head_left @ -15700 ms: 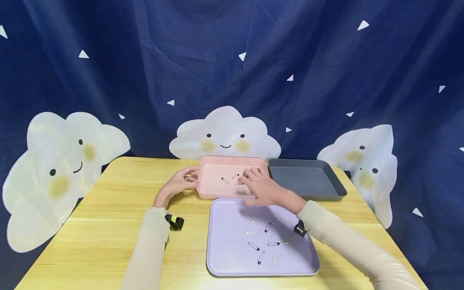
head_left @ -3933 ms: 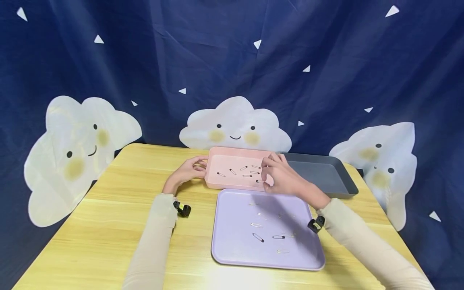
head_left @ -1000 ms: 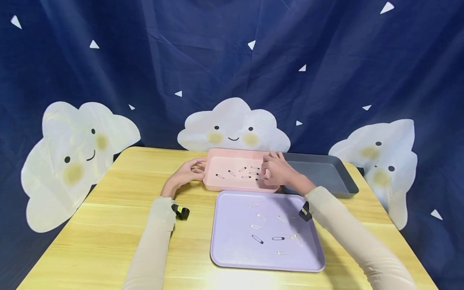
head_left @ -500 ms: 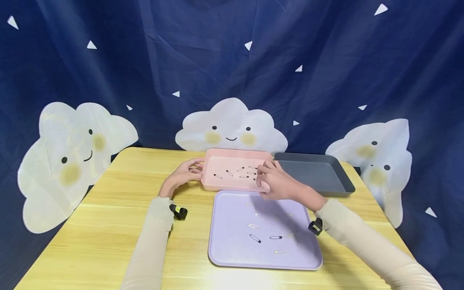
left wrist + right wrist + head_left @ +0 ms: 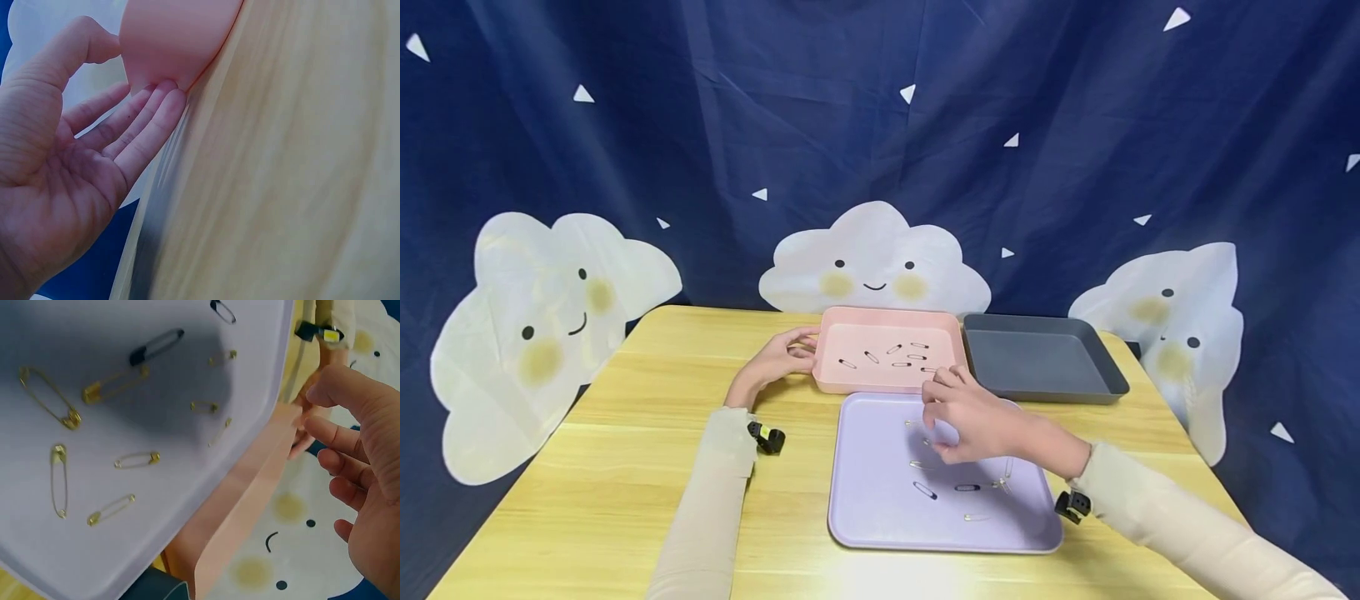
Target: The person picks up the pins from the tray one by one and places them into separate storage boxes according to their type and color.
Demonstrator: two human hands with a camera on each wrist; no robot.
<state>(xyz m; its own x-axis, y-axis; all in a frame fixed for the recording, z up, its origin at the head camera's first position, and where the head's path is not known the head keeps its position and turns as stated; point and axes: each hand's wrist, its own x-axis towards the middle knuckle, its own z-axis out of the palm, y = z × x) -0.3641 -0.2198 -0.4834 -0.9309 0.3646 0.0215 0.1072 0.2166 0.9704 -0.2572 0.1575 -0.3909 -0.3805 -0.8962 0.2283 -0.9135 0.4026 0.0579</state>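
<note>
My left hand (image 5: 775, 360) is at the left end of the pink tray (image 5: 891, 314); in the left wrist view its fairly straight fingers (image 5: 144, 131) and thumb touch the tray's outer wall. My right hand (image 5: 973, 421) hovers over the far right part of the lilac tray (image 5: 868, 521), fingers loosely bent; in the right wrist view nothing is between them. Several black safety pins (image 5: 901, 364) lie spread in the pink tray. On the lilac tray are two black safety pins (image 5: 925, 490) and several gold safety pins (image 5: 59, 481), some hidden in the head view by the right hand.
A dark grey tray (image 5: 1037, 358) stands right of the pink one, close beside it. The lilac tray lies in front of both on the wooden table (image 5: 625, 467). A blue curtain (image 5: 820, 125) with cloud faces hangs behind the table's back edge.
My right hand has drawn back from the pink tray to over the lilac tray. Compared with the oldest frame, more black safety pins lie in the pink tray and fewer on the lilac one.
</note>
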